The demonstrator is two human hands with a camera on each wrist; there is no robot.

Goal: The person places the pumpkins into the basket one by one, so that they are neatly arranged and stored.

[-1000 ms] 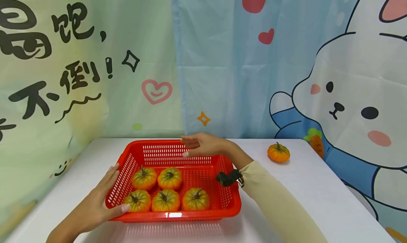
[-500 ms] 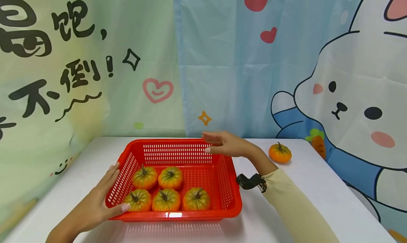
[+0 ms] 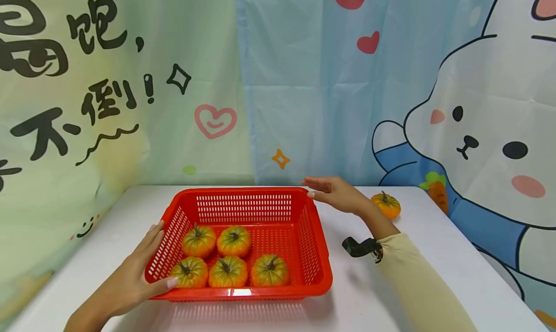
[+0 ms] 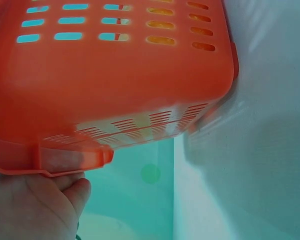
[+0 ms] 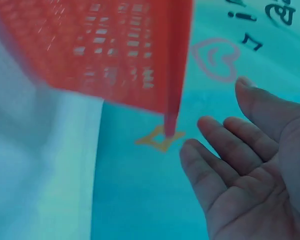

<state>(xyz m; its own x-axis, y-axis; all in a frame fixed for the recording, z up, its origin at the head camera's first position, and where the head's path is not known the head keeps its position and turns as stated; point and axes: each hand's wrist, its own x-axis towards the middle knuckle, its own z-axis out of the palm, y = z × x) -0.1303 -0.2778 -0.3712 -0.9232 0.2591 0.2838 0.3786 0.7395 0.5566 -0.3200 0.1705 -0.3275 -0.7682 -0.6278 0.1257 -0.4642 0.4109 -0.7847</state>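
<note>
A red plastic basket (image 3: pixel 319 255) with slotted walls stands on the white table and holds several small orange-green pumpkins (image 3: pixel 270 270) at its left and front. My left hand (image 3: pixel 130 279) holds the basket's front left corner, thumb over the rim and fingers along the left side. In the left wrist view, part of that hand (image 4: pixel 35 207) shows under the rim. Nothing is in my right hand (image 3: pixel 339 194), which hovers by the back right corner. The right wrist view shows its palm (image 5: pixel 255 185), fingers extended and apart from the basket. Behind the right forearm sits one more pumpkin (image 3: pixel 386 205), partly hidden.
The white table (image 3: pixel 365 293) extends to both sides of the basket. At its back hangs a printed cloth backdrop (image 3: pixel 286 90) with a rabbit, hearts and lettering. A dark device (image 3: pixel 360 247) on the right wrist sticks out toward the basket.
My right hand has moved right, from above the back of the basket to past its back right corner, toward the lone pumpkin. The left hand stays on the basket. The view shifts slightly.
</note>
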